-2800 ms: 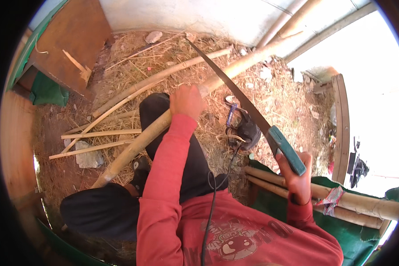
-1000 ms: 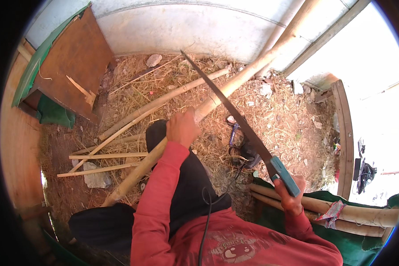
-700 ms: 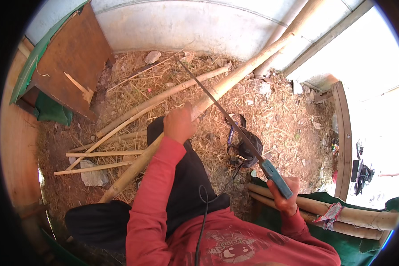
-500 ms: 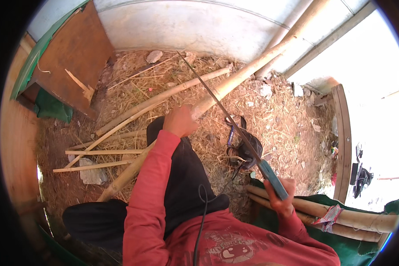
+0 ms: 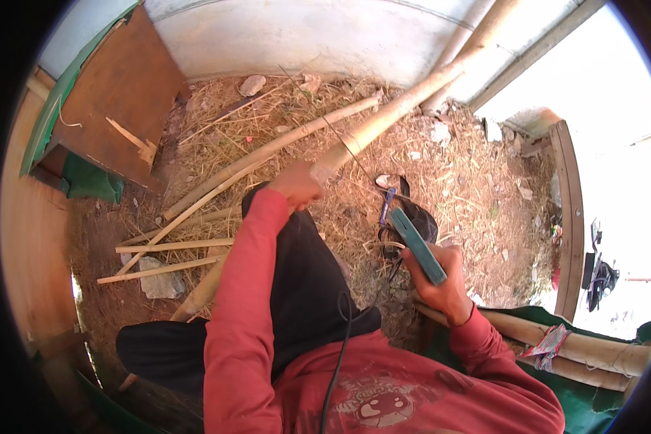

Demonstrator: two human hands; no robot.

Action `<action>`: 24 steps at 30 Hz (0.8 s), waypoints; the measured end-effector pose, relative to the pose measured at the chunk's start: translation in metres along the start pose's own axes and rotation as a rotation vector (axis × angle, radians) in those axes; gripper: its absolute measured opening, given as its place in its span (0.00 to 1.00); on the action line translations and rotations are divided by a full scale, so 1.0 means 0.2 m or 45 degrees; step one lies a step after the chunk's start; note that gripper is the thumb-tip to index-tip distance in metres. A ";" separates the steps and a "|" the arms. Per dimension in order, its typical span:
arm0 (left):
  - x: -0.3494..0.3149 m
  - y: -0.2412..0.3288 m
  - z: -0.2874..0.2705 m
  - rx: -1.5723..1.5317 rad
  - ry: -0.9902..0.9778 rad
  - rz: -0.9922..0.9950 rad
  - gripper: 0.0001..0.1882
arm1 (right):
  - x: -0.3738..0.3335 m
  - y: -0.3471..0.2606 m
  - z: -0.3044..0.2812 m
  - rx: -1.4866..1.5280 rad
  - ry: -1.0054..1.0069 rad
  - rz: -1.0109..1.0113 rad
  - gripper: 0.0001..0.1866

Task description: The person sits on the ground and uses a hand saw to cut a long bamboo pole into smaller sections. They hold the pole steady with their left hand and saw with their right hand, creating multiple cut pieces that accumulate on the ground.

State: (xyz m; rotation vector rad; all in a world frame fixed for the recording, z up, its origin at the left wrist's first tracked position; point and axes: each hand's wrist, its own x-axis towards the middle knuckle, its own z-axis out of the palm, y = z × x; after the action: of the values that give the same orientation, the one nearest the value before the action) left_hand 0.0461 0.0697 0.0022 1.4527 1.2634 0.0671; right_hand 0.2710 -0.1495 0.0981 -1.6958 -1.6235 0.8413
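A thick bamboo pole [image 5: 385, 124] slants from the back wall, passes over my bent leg and ends low at the left. My left hand [image 5: 296, 186] is wrapped round it above my knee. In my right hand [image 5: 441, 278], to the right of my leg, is the teal handle of a hand saw [image 5: 417, 246]. Its long, narrow blade is turned nearly edge-on and shows as a thin dark line crossing the pole just beyond my left hand. The blade's teeth are too small to make out.
Thinner bamboo poles [image 5: 267, 150] and split strips [image 5: 177, 246] lie on the straw-strewn ground at left, near a stone [image 5: 160, 278]. A black strapped item [image 5: 418, 220] sits beyond the saw handle. A brown wooden board [image 5: 116, 101] leans at far left; tied bamboo [image 5: 593, 351] lies right.
My right hand has moved up and slightly left with the saw, its handle now nearer the pole. The blade has turned from broadside to nearly edge-on. My left hand stays on the pole.
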 end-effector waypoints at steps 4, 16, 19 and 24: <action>-0.02 0.00 0.00 -0.088 -0.021 -0.044 0.17 | -0.19 -0.02 -0.08 -0.019 -0.038 0.133 0.04; 0.05 0.00 0.01 -0.166 0.004 -0.070 0.10 | -0.27 0.02 -0.07 0.075 0.062 0.047 0.07; 0.06 -0.08 0.00 -0.344 0.033 -0.034 0.10 | -0.13 0.00 0.00 0.056 0.084 0.042 0.05; 0.05 -0.12 -0.01 -0.179 -0.084 -0.027 0.08 | -0.23 0.02 -0.05 0.069 0.064 0.016 0.07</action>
State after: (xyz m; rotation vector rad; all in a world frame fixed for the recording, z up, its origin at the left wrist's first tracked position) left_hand 0.0342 0.0731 -0.0205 1.3107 1.1964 0.0915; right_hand 0.2803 -0.1959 0.1027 -1.6783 -1.5446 0.8345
